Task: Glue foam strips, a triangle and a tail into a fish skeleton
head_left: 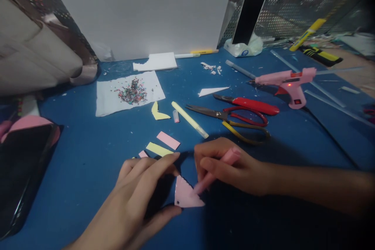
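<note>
My left hand (143,191) steadies a small pink triangular piece (186,197) between thumb and fingers. The piece has one wavy edge and a dark dot near its lower left corner. In my right hand (225,166) is a pink marker (209,177), gripped like a pen, its lower end at the wavy edge of the piece. Just beyond my left fingers lie a pink strip (168,140) and a yellow strip (159,149). A yellow marker (189,119) rests farther back, beside a small pink-tipped cap (175,116) and a yellow V-shaped cutout (158,112).
Scissors (218,114) and a red-handled cutter (254,105) lie behind my right hand. A pink glue gun (288,82) with its light on stands at right, its cable trailing forward. White paper (102,99) holds glitter. A dark phone (23,172) lies left; another phone (249,19) stands upright behind.
</note>
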Demonstrator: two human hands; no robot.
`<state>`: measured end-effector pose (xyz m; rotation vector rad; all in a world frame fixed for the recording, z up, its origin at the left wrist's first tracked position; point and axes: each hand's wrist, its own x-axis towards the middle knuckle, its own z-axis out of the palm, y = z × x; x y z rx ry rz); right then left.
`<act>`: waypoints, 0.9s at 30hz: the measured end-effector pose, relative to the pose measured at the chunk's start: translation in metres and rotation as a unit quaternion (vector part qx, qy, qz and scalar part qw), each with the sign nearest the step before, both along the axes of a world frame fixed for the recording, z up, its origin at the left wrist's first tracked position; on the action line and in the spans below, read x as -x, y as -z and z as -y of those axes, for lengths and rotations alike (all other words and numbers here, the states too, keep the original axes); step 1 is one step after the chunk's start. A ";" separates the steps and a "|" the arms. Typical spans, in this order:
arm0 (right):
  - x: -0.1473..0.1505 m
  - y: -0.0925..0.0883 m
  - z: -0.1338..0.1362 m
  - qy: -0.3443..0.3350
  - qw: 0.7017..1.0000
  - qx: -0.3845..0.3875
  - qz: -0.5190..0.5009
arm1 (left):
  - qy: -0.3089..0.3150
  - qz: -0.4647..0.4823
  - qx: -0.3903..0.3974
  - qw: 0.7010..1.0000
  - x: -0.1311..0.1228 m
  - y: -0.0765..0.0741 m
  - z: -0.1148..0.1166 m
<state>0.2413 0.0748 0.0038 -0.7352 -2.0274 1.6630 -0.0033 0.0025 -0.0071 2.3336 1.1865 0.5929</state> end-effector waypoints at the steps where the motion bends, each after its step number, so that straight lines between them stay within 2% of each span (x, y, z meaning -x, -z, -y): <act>1: 0.000 0.000 0.000 0.022 1.000 -0.008 -0.002 | 0.000 0.001 -0.001 1.000 0.000 0.000 0.000; 3: 0.000 0.000 0.001 0.036 0.999 -0.025 -0.004 | -0.003 -0.001 0.000 1.000 0.000 0.000 0.000; 7: 0.001 0.000 0.002 0.016 0.999 -0.030 -0.009 | -0.005 -0.009 -0.001 1.000 -0.001 0.000 0.000; 18: 0.001 0.000 0.003 0.017 0.999 -0.037 -0.008 | -0.009 0.000 0.006 1.000 0.000 0.000 0.000; 23: 0.001 0.001 0.003 0.056 0.997 -0.046 -0.003 | -0.013 0.004 0.013 1.000 -0.001 -0.002 0.001; 27: 0.001 -0.001 0.003 0.042 0.999 -0.024 0.011 | -0.015 0.003 0.016 1.000 -0.002 -0.003 0.001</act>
